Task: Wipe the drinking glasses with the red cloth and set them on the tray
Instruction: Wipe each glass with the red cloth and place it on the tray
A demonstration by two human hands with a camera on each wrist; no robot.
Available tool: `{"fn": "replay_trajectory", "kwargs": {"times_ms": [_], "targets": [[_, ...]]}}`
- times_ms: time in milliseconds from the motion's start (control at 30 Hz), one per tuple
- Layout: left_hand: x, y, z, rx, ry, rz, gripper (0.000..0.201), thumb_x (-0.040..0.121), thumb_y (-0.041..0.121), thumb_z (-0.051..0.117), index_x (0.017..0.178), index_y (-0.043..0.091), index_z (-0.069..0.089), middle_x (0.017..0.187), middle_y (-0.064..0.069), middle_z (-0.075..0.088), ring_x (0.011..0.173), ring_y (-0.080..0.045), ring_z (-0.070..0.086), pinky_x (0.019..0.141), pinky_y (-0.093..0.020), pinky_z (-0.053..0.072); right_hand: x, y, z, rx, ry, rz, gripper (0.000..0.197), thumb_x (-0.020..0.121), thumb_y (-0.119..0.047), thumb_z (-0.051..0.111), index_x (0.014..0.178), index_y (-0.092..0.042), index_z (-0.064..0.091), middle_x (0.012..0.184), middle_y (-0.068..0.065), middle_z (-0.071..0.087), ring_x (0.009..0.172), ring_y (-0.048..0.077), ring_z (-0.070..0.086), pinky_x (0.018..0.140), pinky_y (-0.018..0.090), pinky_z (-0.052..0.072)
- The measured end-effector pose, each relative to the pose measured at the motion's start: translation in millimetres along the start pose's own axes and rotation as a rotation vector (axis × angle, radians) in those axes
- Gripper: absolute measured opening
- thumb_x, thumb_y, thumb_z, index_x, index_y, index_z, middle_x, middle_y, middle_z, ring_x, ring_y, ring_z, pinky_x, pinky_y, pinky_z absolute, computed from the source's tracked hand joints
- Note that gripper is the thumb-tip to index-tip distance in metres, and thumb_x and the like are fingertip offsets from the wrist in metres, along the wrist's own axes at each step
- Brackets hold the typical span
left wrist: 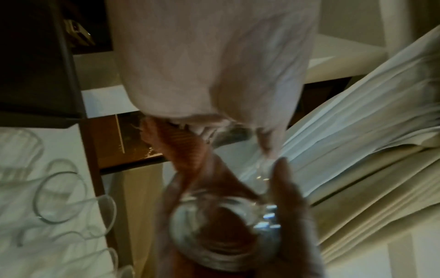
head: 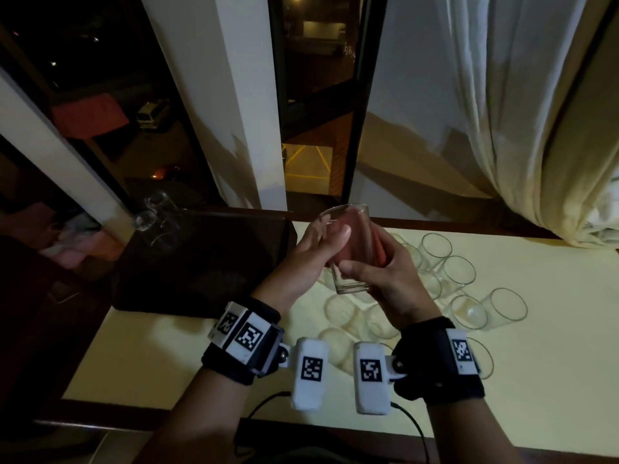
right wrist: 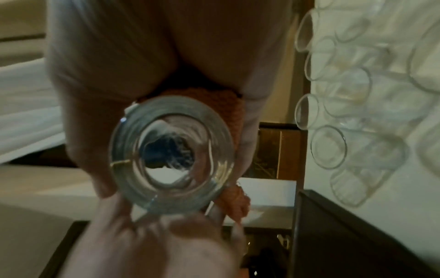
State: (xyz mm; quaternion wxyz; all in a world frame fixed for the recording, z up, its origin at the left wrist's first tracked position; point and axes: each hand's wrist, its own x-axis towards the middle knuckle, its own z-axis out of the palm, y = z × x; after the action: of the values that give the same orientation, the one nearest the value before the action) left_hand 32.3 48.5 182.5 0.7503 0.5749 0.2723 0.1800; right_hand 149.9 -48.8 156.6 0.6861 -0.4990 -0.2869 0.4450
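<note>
I hold one clear drinking glass point(head: 348, 252) tilted above the table, base toward me. My left hand point(head: 323, 246) grips its upper half, thumb across the near side. My right hand point(head: 371, 272) grips the lower half, thumb just above the thick base point(right wrist: 171, 156). The red cloth point(head: 360, 236) shows through the glass, pressed against its far side under my fingers. It also shows in the wrist views as red cloth point(left wrist: 181, 146) and red cloth point(right wrist: 214, 105). The dark tray point(head: 201, 272) lies to the left, with two glasses point(head: 157, 212) at its far left corner.
Several more clear glasses point(head: 459, 274) stand and lie on the cream table point(head: 519, 413) under and right of my hands. A pale curtain point(head: 502, 112) hangs at the back right, and a dark window point(head: 315, 128) is behind the table.
</note>
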Motion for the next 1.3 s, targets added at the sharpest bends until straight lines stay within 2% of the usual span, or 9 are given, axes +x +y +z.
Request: {"fn": "replay_trajectory", "kwargs": {"times_ms": [167, 267, 467, 600, 700, 833, 900, 1067, 1300], "targets": [[1, -1, 6, -0.017, 0.038, 0.014, 0.056, 0.088, 0.039, 0.063, 0.139, 0.026, 0.043, 0.122, 0.016, 0.061, 0.101, 0.007, 0.062, 0.073, -0.011, 0.052, 0, 5, 8, -0.083, 0.005, -0.064, 0.089, 0.060, -0.013, 0.090, 0.141, -0.008, 0.053, 0.129, 0.012, 0.068, 0.123, 0.029, 0.064, 0.103, 0.048, 0.051], [-1, 2, 3, -0.029, 0.017, 0.020, 0.037, 0.098, 0.038, 0.057, 0.132, 0.023, 0.054, 0.124, 0.002, 0.066, 0.112, -0.006, 0.066, 0.091, -0.021, 0.054, -7, 4, 11, 0.070, -0.051, -0.015, 0.080, 0.061, -0.009, 0.085, 0.135, -0.004, 0.056, 0.124, 0.020, 0.067, 0.117, 0.035, 0.065, 0.095, 0.045, 0.054], [2, 4, -9, -0.090, 0.066, -0.001, 0.066, 0.082, 0.044, 0.072, 0.141, 0.025, 0.047, 0.141, 0.003, 0.056, 0.124, -0.004, 0.057, 0.102, -0.025, 0.046, -4, -1, 15, -0.050, 0.033, -0.056, 0.092, 0.058, -0.009, 0.089, 0.143, -0.010, 0.052, 0.129, 0.012, 0.068, 0.121, 0.029, 0.065, 0.096, 0.040, 0.056], [2, 3, 1, -0.069, 0.061, -0.001, 0.065, 0.089, 0.032, 0.069, 0.145, 0.022, 0.039, 0.131, 0.004, 0.063, 0.111, -0.003, 0.064, 0.078, -0.017, 0.056, -2, 2, 17, -0.183, 0.044, -0.102, 0.098, 0.061, -0.005, 0.087, 0.149, -0.012, 0.045, 0.132, 0.005, 0.067, 0.122, 0.018, 0.064, 0.101, 0.043, 0.054], [2, 0, 3, -0.127, 0.051, 0.037, 0.047, 0.092, 0.033, 0.069, 0.135, 0.025, 0.051, 0.127, 0.005, 0.066, 0.121, -0.014, 0.062, 0.091, -0.024, 0.055, -6, -4, 16, -0.044, -0.009, -0.054, 0.091, 0.060, -0.002, 0.087, 0.143, -0.009, 0.051, 0.129, 0.014, 0.067, 0.122, 0.029, 0.064, 0.101, 0.050, 0.054], [1, 4, -3, -0.172, -0.009, 0.044, 0.065, 0.066, 0.061, 0.083, 0.119, 0.032, 0.057, 0.113, 0.011, 0.073, 0.112, -0.008, 0.067, 0.087, -0.023, 0.055, -8, -10, 11, 0.082, -0.064, -0.027, 0.084, 0.059, -0.009, 0.083, 0.138, -0.005, 0.056, 0.119, 0.017, 0.069, 0.110, 0.031, 0.067, 0.085, 0.035, 0.057], [2, 5, -4, -0.184, 0.009, 0.010, 0.051, 0.073, 0.054, 0.079, 0.116, 0.032, 0.060, 0.117, 0.009, 0.071, 0.119, -0.015, 0.064, 0.090, -0.027, 0.053, -7, -10, 13, 0.027, -0.018, -0.042, 0.085, 0.057, -0.013, 0.086, 0.137, -0.009, 0.057, 0.121, 0.016, 0.069, 0.112, 0.032, 0.068, 0.083, 0.036, 0.058], [1, 5, 5, -0.082, 0.014, 0.003, 0.054, 0.082, 0.042, 0.067, 0.131, 0.022, 0.059, 0.126, 0.000, 0.069, 0.118, -0.011, 0.065, 0.096, -0.027, 0.054, 0, -2, 13, -0.107, 0.009, -0.073, 0.083, 0.059, -0.007, 0.089, 0.136, -0.009, 0.056, 0.124, 0.014, 0.069, 0.115, 0.030, 0.067, 0.090, 0.048, 0.058], [8, -6, -6, -0.036, 0.002, -0.088, 0.057, 0.084, 0.053, 0.063, 0.131, 0.021, 0.061, 0.127, -0.009, 0.068, 0.123, -0.026, 0.062, 0.111, -0.049, 0.044, -3, 3, 3, 0.091, -0.013, 0.074, 0.077, 0.058, -0.008, 0.085, 0.130, -0.004, 0.061, 0.108, 0.016, 0.071, 0.100, 0.033, 0.068, 0.076, 0.034, 0.058]]}}
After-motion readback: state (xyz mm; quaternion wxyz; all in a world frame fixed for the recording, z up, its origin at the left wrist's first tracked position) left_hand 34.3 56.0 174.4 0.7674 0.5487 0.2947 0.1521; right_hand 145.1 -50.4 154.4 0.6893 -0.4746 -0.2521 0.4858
